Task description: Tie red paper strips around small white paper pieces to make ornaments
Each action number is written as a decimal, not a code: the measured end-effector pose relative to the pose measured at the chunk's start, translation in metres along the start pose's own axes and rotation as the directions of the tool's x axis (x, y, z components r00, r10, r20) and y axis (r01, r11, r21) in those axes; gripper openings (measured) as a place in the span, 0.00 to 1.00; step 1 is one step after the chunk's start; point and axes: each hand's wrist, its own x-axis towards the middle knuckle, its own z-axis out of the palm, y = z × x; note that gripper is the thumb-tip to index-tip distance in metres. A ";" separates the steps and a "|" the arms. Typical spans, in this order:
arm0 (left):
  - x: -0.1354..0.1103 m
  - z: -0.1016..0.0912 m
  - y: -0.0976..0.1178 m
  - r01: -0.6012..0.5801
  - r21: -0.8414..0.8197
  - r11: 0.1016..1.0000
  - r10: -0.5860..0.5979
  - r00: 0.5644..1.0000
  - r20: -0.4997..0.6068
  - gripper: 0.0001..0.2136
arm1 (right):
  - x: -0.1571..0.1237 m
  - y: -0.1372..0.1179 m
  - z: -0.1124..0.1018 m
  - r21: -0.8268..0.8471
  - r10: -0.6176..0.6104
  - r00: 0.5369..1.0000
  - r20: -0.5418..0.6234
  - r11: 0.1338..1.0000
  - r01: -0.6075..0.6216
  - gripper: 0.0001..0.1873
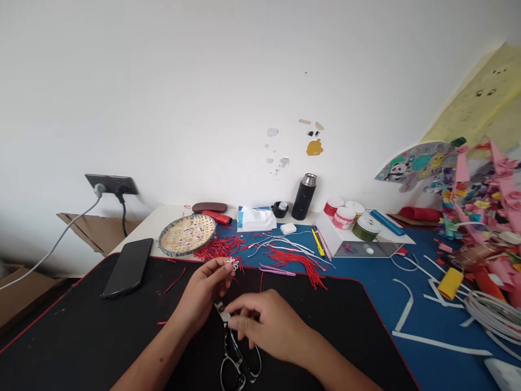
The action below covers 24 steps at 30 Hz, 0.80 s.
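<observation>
My left hand is closed in a pinch, thumb against forefinger, on a small white cord flower with several loops. Its petals stick up above the fingertips. My right hand hovers lower and to the right, fingers curved, with a gap between thumb and forefinger. Beneath it, on the black mat, lies a black-and-silver object with two thin loops; scissors or eyeglasses, I cannot tell which. Its pale upper end is right by my right fingertips; whether they touch it is unclear.
Beyond the mat lie red cords, white cords, purple tweezers and a yellow cutter. A woven basket and a phone are left. A black flask and lidded jars stand by the wall.
</observation>
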 end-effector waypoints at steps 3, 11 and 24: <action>-0.003 0.003 0.000 0.050 -0.014 0.999 -0.049 0.997 0.065 0.17 | 0.013 0.022 -0.004 0.211 0.017 0.990 -0.138 0.977 0.012 0.15; -0.009 0.010 -0.005 0.097 0.091 0.991 -0.110 0.981 0.161 0.18 | 0.020 0.032 -0.014 0.369 0.054 0.970 -0.236 0.929 0.038 0.22; -0.011 0.015 -0.006 0.081 0.192 0.978 -0.114 0.980 0.164 0.18 | 0.018 0.029 -0.014 0.415 0.083 0.956 -0.282 0.909 0.043 0.22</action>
